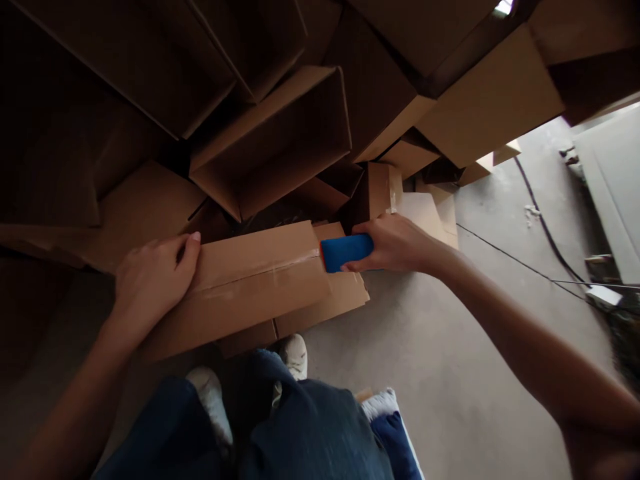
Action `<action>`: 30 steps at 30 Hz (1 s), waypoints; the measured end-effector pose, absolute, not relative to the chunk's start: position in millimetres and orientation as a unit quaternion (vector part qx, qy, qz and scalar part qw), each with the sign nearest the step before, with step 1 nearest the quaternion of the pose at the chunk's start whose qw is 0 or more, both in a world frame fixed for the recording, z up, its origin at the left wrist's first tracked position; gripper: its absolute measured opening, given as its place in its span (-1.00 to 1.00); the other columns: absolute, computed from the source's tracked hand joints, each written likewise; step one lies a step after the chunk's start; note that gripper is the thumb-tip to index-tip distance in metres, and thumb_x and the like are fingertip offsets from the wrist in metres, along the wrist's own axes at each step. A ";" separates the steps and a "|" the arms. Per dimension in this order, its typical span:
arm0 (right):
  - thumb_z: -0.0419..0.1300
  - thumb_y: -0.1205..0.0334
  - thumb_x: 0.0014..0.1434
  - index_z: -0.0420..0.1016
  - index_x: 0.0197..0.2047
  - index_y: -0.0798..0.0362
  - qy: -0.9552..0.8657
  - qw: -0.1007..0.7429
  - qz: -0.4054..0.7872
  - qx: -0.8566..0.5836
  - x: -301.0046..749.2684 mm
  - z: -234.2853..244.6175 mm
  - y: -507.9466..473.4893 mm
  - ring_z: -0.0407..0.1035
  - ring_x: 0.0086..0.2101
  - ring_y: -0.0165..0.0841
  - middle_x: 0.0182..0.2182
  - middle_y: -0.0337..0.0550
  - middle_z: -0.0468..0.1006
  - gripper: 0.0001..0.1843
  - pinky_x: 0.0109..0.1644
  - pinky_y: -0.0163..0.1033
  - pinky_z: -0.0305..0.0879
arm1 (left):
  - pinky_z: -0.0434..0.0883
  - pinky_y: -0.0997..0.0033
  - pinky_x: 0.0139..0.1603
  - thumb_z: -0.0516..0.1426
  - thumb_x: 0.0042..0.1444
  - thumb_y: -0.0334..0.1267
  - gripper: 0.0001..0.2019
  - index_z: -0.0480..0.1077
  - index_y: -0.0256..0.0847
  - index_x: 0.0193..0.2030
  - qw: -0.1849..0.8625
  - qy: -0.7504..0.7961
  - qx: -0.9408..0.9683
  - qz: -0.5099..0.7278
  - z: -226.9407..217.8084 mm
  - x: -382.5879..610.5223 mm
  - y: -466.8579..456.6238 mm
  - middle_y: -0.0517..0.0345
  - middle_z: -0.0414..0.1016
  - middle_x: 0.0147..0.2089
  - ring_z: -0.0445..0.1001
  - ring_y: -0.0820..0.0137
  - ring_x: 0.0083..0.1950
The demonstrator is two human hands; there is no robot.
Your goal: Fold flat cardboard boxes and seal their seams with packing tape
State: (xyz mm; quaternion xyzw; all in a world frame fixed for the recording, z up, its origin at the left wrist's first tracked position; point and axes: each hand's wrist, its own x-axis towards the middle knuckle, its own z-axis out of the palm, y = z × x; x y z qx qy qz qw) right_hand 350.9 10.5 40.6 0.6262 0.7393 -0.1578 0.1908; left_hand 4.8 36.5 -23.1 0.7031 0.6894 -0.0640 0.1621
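Right hand (395, 243) clenched on a blue block (346, 253) — maybe a tape dispenser — long axis level, end against the flattened cardboard box (250, 287); left hand (155, 280) open, pressing the box's far end.

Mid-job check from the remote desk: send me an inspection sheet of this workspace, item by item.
Surface: grey concrete floor.
Things: flat brown cardboard carton with a clear tape strip along its seam; blue rectangular handheld tool, orange along one edge, against the carton's end.
Hands: left hand on the carton's edge; right hand holding the blue tool.
Clutter: heaped open brown cardboard boxes ahead.
Cables: thin black cable on the floor, right.
Surroundings: white panel at far right.
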 end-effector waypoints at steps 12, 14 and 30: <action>0.10 -0.17 0.29 0.50 -0.06 0.07 0.654 0.171 -0.062 0.735 333.3 -26.8 -29.1 0.48 -0.34 -0.08 -0.33 0.12 0.62 -0.53 -0.39 -0.18 -0.01 | 0.38 0.01 0.02 -0.24 0.29 0.09 -0.38 0.56 -0.18 -0.05 0.184 0.686 0.703 -0.040 -34.4 -9.2 33.6 -0.14 0.60 0.04 0.51 -0.11 0.08; 0.03 -0.21 0.33 0.48 -0.05 0.08 0.635 0.126 -0.026 0.762 344.3 -18.0 -31.2 0.48 -0.30 -0.06 -0.30 0.13 0.63 -0.48 -0.37 -0.18 0.03 | 0.37 -0.01 0.02 -0.24 0.28 0.10 -0.36 0.56 -0.19 -0.03 0.187 0.687 0.701 -0.038 -36.5 -12.8 35.3 -0.17 0.59 0.05 0.50 -0.14 0.08; -0.21 0.10 0.44 0.39 0.09 -0.04 0.612 -0.073 -0.101 0.781 335.2 -152.0 -102.4 0.39 -0.03 -0.03 -0.07 0.08 0.56 -0.59 0.16 0.10 0.20 | 0.37 0.00 0.10 -0.19 0.24 0.09 -0.39 0.57 -0.20 -0.02 0.212 0.697 0.685 -0.018 -35.8 -22.8 35.8 -0.11 0.60 0.13 0.48 -0.12 0.17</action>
